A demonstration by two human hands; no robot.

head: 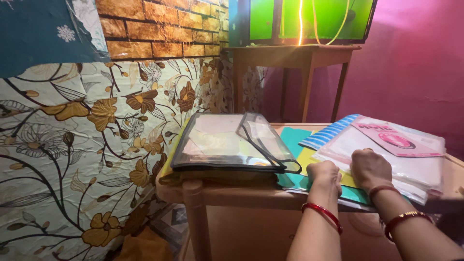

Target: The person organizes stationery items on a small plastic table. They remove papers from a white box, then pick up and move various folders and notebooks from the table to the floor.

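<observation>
— Item one, what do the hands hold?

— The left hand (325, 175) is curled into a loose fist, resting on the teal folder (309, 183) near the front edge of the table (232, 195). Whether its fingers pinch a sheet or just press down, I cannot tell. The right hand (370, 168) is also curled, knuckles up, sitting on the near edge of the stack of clear plastic sleeves (386, 154); its fingers are tucked under, so I cannot tell what they grip. Both wrists carry red bangles.

— Where does the stack lie?

— On the right part of the table, on top of a yellow sheet (309, 157) and the teal folder. A pink leaflet (398, 139) lies on top of it, and a blue striped folder (333, 130) shows at its far side.

— Next to it?

— A clear zip bag with black edging (222, 142), flat on the left part of the table, just beside the left hand, lying on more yellow folders.

— Surroundings?

— A flowered cloth (87, 145) hangs at left under a brick-pattern wall (159, 29). Behind stands a wooden side table (295, 53) bearing a green-lit tank (309, 19), against a pink wall (415, 63).
</observation>
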